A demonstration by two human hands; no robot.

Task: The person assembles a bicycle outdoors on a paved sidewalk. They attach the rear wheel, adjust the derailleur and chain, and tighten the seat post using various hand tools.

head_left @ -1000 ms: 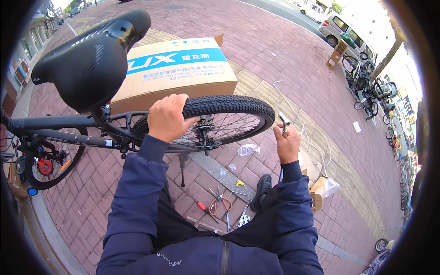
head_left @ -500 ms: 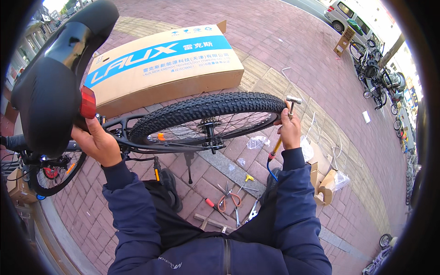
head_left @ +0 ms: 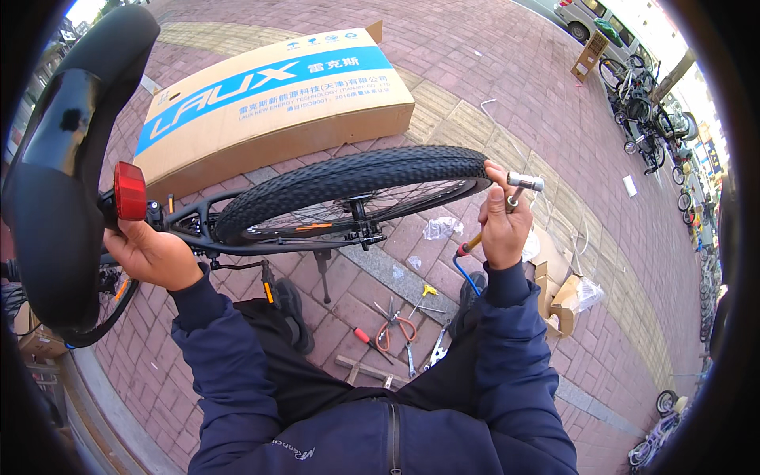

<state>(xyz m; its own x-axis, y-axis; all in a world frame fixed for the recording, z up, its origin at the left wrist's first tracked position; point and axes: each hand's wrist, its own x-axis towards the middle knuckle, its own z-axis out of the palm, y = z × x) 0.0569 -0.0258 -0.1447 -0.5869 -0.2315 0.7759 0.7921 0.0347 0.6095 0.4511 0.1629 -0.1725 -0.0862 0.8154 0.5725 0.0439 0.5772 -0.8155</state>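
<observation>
My left hand [head_left: 156,255] is closed on the seat post just under a black bicycle saddle [head_left: 55,198]; the saddle hides most of its fingers. Above my thumb sits a red rear reflector [head_left: 130,191]. The rear wheel's knobby tyre [head_left: 356,168] stretches between my hands. My right hand [head_left: 505,229] grips a tyre inflator [head_left: 516,198], its silver T-shaped head pointing up and a blue hose [head_left: 467,273] running down from its lower end. The fingertips of that hand are against the tyre's right end. A kickstand [head_left: 323,277] and a pedal [head_left: 269,285] hang below the frame.
A large flat cardboard box [head_left: 269,103] lies beyond the wheel. Near my feet on the brick paving are pliers [head_left: 392,328], a red-handled screwdriver [head_left: 366,338] and a yellow-handled tool [head_left: 428,291]. Opened small boxes [head_left: 564,305] and plastic wrap lie right; parked bicycles [head_left: 633,103] stand farther off.
The saddle and bicycle have shifted left in view, my left hand with them. The orange spoke reflector has changed position as the wheel turned. My right hand has moved slightly right, inflator head tilted further right.
</observation>
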